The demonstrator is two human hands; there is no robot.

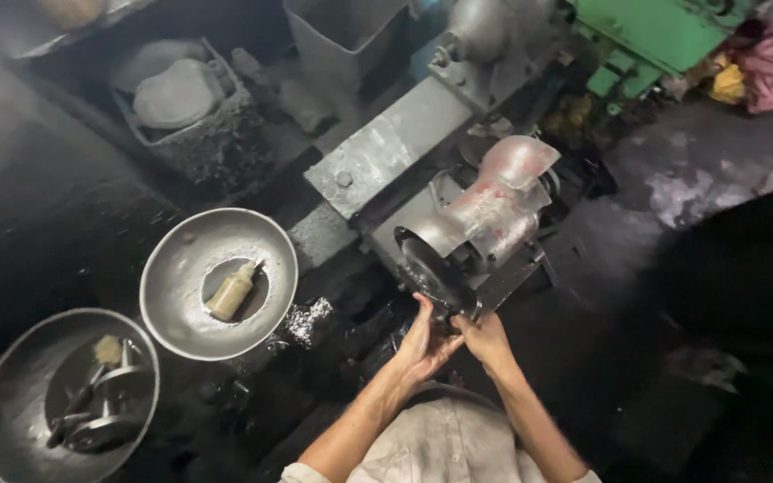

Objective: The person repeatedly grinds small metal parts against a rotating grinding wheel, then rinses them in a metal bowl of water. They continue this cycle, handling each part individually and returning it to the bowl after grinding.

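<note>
My fingers (426,313) of both hands are closed around a small dark part (452,324), which I press to the lower edge of the black wheel (429,273) of the grey grinding machine (494,210). My left hand (422,344) holds it from the left and my right hand (485,342) from the right, the two hands touching. Left of the machine stands a round metal bowl (181,286) with a small pale bottle (231,292) lying inside. A second bowl (11,402), at lower left, holds metal tools (100,411).

A dark round disc (431,277), grimy and tilted on edge, sits at the front end of the grey machine (485,219), its lower rim held between both hands.
</note>
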